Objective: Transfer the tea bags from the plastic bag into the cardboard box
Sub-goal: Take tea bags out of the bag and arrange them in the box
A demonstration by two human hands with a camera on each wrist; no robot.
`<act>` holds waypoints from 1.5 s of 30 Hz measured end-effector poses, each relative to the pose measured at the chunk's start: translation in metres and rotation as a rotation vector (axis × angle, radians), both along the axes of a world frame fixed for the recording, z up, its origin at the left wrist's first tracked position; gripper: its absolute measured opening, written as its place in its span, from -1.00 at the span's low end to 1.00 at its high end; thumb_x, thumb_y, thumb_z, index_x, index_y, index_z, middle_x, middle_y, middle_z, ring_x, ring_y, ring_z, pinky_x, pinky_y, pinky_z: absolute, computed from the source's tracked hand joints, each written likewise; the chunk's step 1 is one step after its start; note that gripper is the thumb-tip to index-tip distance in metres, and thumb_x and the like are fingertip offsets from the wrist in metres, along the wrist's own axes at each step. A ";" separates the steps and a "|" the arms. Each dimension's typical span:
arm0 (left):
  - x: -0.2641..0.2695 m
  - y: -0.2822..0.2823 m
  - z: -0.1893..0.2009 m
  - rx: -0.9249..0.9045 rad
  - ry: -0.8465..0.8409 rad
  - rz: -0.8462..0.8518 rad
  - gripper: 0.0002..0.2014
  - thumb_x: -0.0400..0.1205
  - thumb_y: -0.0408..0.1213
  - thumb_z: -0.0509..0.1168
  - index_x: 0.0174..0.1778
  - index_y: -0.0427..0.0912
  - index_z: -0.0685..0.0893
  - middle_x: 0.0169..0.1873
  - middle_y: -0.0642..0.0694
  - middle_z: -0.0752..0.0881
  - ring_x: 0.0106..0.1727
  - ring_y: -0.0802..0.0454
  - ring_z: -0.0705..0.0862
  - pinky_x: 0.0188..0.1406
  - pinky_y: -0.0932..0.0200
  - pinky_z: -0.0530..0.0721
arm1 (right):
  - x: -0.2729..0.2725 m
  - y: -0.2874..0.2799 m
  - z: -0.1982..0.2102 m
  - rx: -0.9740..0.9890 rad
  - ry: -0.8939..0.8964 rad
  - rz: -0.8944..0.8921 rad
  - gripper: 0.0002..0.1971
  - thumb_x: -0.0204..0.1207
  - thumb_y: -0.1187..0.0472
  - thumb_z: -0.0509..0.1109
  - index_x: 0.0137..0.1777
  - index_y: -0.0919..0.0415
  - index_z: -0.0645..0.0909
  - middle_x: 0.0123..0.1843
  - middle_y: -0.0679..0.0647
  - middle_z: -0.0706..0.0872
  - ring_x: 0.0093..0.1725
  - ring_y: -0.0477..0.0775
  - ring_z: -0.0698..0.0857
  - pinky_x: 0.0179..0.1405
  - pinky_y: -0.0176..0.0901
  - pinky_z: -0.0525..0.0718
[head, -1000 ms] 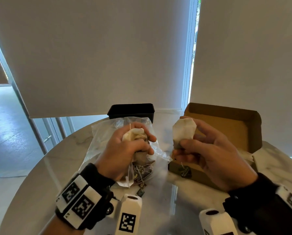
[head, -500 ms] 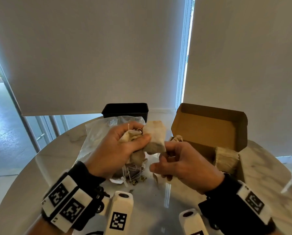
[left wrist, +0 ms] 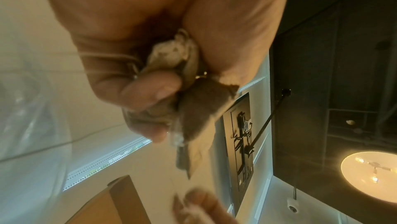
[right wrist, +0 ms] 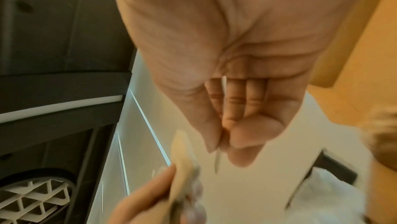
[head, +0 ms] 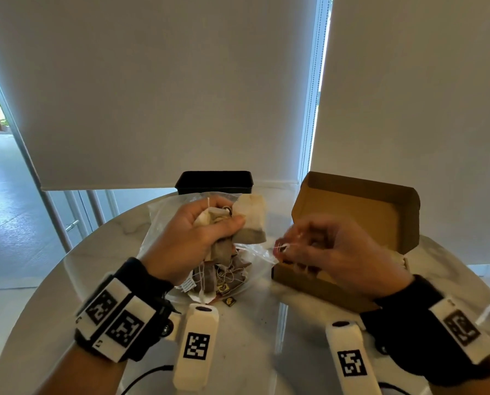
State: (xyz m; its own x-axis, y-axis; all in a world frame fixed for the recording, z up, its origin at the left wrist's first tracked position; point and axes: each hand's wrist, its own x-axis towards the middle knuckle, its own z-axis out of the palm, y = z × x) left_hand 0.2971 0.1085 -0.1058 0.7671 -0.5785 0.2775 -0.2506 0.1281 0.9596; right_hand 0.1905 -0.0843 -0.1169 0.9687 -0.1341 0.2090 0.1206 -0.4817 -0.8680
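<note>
My left hand (head: 218, 220) is raised over the clear plastic bag (head: 164, 220) and grips a bunch of tea bags (head: 250, 223). More tea bags with strings and tags (head: 223, 276) hang below it into the bag's mouth. In the left wrist view the left hand (left wrist: 189, 81) has curled fingers clamped on the crumpled tea bags (left wrist: 204, 107). My right hand (head: 285, 248) is in front of the open cardboard box (head: 352, 215) and pinches a thin white tea bag string (head: 280, 247). The right wrist view shows that hand (right wrist: 223, 141) with thumb and fingers pinching the string (right wrist: 217, 161).
Everything rests on a round marble table (head: 252, 337). A black container (head: 213, 181) stands behind the plastic bag at the far edge. A loose tag (head: 229, 300) lies on the table near the bag's mouth. The box lid stands upright at the back right.
A second ago my right hand held a tea bag by the box. It then reached to the left hand's bunch and has now drawn back right, pinching a string.
</note>
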 end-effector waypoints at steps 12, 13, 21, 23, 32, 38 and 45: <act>-0.007 -0.011 -0.014 0.238 -0.310 -0.068 -0.93 0.56 -0.29 0.38 -0.12 -0.20 0.73 -0.24 -0.19 0.74 -0.15 -0.22 0.70 -0.12 -0.03 0.70 | 0.004 0.008 0.035 -0.270 -0.060 -0.082 -0.94 0.36 0.04 0.53 -0.24 -0.02 0.75 -0.08 -0.11 0.77 -0.01 -0.13 0.69 -0.03 -0.21 0.68; -0.007 -0.012 -0.016 0.249 -0.328 -0.071 -0.94 0.56 -0.29 0.39 -0.12 -0.19 0.73 -0.24 -0.18 0.74 -0.16 -0.19 0.70 -0.10 -0.02 0.69 | 0.006 0.007 0.036 -0.269 -0.033 -0.069 -0.95 0.38 0.07 0.54 -0.23 0.01 0.76 -0.10 -0.09 0.79 -0.03 -0.10 0.72 -0.04 -0.19 0.71; -0.003 -0.017 -0.023 0.265 -0.405 -0.023 -0.95 0.55 -0.24 0.41 -0.12 0.00 0.76 -0.19 0.07 0.77 -0.11 0.15 0.73 -0.03 0.29 0.69 | 0.005 -0.028 0.048 -0.445 0.008 -0.196 -0.82 0.45 0.17 0.51 -0.05 -0.16 0.68 -0.15 -0.13 0.73 -0.17 -0.11 0.71 -0.15 -0.26 0.63; -0.002 -0.016 -0.022 0.259 -0.400 -0.024 -0.94 0.54 -0.24 0.41 -0.11 -0.01 0.76 -0.19 0.02 0.78 -0.12 0.13 0.74 -0.04 0.29 0.69 | 0.010 -0.045 0.046 -0.543 0.097 -0.261 -0.88 0.48 0.17 0.49 -0.16 -0.11 0.68 -0.16 -0.15 0.71 -0.23 -0.15 0.65 -0.23 -0.35 0.52; -0.002 -0.014 -0.023 0.268 -0.361 -0.068 -0.94 0.55 -0.24 0.40 -0.10 -0.05 0.75 -0.22 -0.07 0.78 -0.15 0.05 0.75 -0.05 0.24 0.72 | 0.035 -0.102 0.019 -0.887 0.545 -0.395 -0.89 0.49 0.14 0.49 -0.21 0.01 0.61 -0.10 -0.01 0.69 -0.16 -0.05 0.64 -0.37 -0.28 0.48; -0.003 -0.013 -0.022 0.273 -0.357 -0.069 -0.95 0.54 -0.24 0.40 -0.12 -0.04 0.76 -0.22 -0.06 0.78 -0.14 0.07 0.74 -0.04 0.23 0.71 | 0.046 -0.105 0.014 -0.967 0.621 -0.396 -0.92 0.48 0.17 0.51 -0.13 0.03 0.64 -0.16 -0.06 0.63 -0.19 -0.07 0.58 -0.36 -0.28 0.48; -0.005 -0.015 -0.022 0.283 -0.374 -0.083 -0.94 0.54 -0.24 0.41 -0.13 -0.01 0.76 -0.18 0.06 0.77 -0.11 0.15 0.72 -0.05 0.30 0.69 | 0.054 -0.104 0.013 -1.048 0.657 -0.393 -0.97 0.46 0.18 0.52 -0.16 0.08 0.72 -0.15 0.00 0.70 -0.27 -0.08 0.59 -0.43 -0.29 0.49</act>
State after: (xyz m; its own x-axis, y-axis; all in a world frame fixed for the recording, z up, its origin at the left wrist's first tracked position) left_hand 0.2916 0.0936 -0.1283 0.5926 -0.7260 0.3488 -0.5857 -0.0911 0.8054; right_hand 0.2442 -0.1888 -0.1038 0.8626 -0.4938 -0.1098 -0.4849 -0.8690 0.0989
